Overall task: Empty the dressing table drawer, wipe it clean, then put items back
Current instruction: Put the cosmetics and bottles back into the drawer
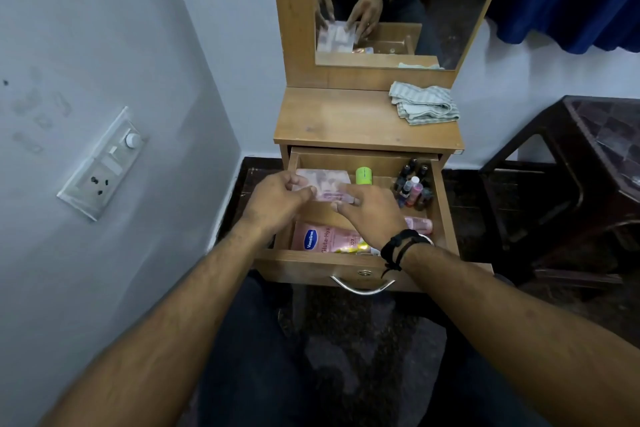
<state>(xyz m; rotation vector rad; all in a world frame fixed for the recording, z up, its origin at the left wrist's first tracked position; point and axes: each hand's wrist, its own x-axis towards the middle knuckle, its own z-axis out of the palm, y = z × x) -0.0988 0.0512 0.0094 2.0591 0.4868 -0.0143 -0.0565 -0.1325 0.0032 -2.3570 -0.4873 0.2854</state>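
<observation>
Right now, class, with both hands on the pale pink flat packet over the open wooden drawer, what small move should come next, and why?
Probably lift the pale pink flat packet onto the wooden tabletop: the left hand and right hand both hold it, and the open wooden drawer is still full.

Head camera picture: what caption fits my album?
Both hands lift a pink packet from the open drawer.
</observation>
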